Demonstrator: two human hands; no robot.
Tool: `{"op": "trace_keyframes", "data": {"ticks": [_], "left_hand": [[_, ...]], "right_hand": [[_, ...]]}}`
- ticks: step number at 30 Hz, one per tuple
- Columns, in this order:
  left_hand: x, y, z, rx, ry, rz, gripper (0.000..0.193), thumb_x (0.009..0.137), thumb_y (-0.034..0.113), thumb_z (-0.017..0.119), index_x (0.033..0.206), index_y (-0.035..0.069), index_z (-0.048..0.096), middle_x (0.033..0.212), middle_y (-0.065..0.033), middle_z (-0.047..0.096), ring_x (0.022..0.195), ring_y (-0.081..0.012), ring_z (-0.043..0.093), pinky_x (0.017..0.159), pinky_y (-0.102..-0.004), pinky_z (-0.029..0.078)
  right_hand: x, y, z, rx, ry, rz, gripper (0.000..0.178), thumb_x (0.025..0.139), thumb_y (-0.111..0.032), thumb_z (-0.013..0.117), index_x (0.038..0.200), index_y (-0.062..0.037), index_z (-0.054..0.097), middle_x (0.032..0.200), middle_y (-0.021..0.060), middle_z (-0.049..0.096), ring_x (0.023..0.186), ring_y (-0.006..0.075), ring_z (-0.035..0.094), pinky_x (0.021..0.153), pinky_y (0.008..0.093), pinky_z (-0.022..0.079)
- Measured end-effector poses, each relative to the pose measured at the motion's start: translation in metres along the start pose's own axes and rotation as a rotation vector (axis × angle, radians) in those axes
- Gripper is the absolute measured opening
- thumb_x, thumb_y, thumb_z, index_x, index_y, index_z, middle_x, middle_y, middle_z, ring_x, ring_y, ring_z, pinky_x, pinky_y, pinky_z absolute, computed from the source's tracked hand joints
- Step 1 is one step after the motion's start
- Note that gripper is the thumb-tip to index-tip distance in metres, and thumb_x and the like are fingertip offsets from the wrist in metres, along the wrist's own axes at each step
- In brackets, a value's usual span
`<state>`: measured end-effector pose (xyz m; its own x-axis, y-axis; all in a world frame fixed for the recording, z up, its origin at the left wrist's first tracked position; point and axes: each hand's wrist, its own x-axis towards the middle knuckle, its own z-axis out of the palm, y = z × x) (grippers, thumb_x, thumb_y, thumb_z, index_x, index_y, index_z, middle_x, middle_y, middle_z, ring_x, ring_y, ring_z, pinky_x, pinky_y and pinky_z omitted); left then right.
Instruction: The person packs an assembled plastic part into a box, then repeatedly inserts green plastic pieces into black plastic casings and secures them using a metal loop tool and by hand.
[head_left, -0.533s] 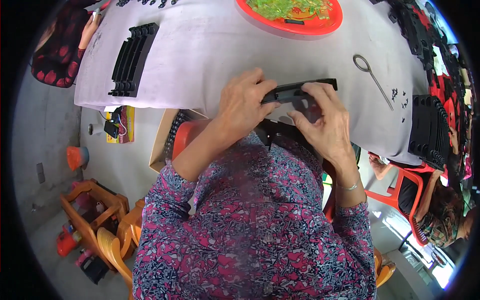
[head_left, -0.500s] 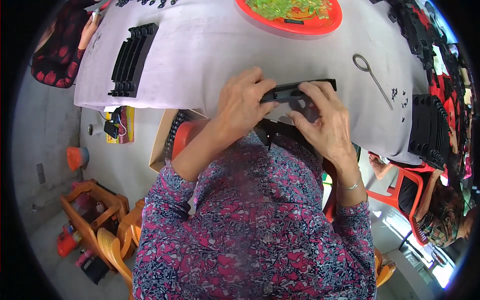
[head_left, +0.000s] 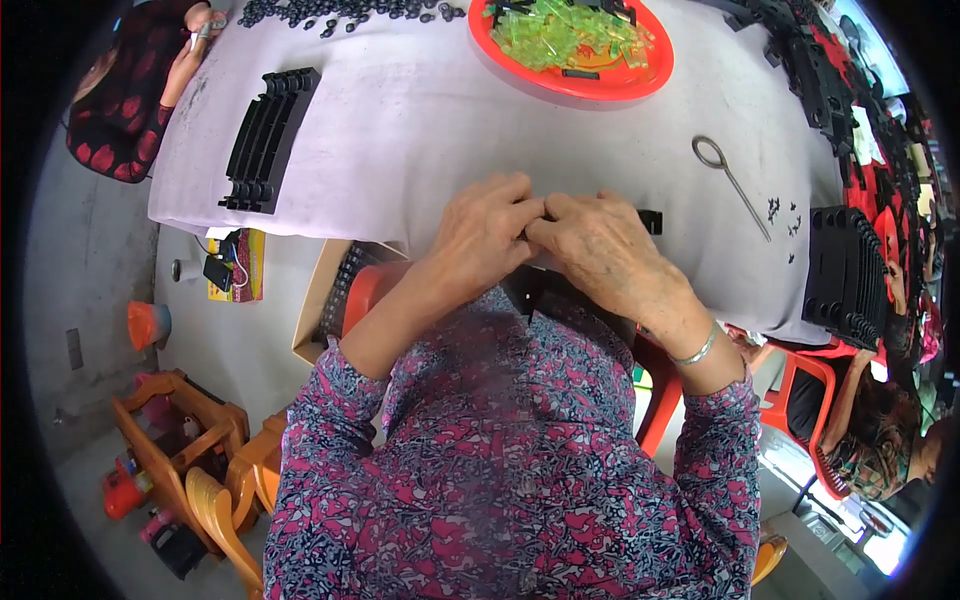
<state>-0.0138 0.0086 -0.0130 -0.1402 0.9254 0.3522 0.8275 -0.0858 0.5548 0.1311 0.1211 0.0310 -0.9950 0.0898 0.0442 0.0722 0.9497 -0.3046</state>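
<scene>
Close in front of my body, my left hand and my right hand meet over a long black plastic part. Only its right end shows clearly past my right hand; the rest is covered. Both hands have their fingers closed round it, thumbs and fingertips bunched together at its left end. Whether a smaller piece is pinched there I cannot make out. On the cloth to the right lie a looped metal rod and several tiny black pieces.
Beyond my hands a red tray holds translucent green pieces. Stacked black parts lie at left, more at right. Small round black pieces are scattered at the far edge. Other people sit at both sides.
My right hand has moved left along the black part to my left hand, its fingers closing in. The view has tilted slightly, so the table appears lower.
</scene>
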Motion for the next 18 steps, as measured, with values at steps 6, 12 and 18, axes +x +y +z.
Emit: {"op": "trace_keyframes", "data": {"ticks": [6,12,18], "left_hand": [[-0.006,-0.004,0.003,-0.004,0.011,-0.006,0.022,0.068,0.010,0.070,0.087,0.003,0.064,0.084,-0.0118,0.053,0.082,-0.0329,0.055,0.070,-0.0443,0.046],[-0.007,-0.001,0.014,-0.111,0.017,0.020,0.024,0.068,0.012,0.071,0.090,0.003,0.065,0.086,-0.0132,0.053,0.086,-0.0337,0.056,0.075,-0.0447,0.047],[-0.023,-0.013,-0.027,-0.099,0.053,-0.180,0.032,0.073,0.016,0.073,0.099,0.000,0.068,0.099,-0.0193,0.060,0.096,-0.0382,0.059,0.085,-0.0453,0.049]], "right_hand": [[0.000,-0.001,-0.005,0.026,-0.045,-0.036,0.009,0.082,-0.015,0.067,0.089,-0.0099,0.065,0.093,0.0083,0.061,0.087,0.0271,0.063,0.074,0.0414,0.043],[-0.006,-0.006,-0.008,0.049,0.013,-0.088,0.014,0.081,-0.013,0.068,0.093,-0.0088,0.063,0.089,0.0064,0.059,0.083,0.0271,0.061,0.072,0.0417,0.042],[-0.006,-0.018,-0.015,0.079,0.199,-0.041,0.022,0.075,-0.006,0.073,0.095,-0.0076,0.063,0.087,0.0084,0.059,0.076,0.0276,0.058,0.069,0.0387,0.043]]}}
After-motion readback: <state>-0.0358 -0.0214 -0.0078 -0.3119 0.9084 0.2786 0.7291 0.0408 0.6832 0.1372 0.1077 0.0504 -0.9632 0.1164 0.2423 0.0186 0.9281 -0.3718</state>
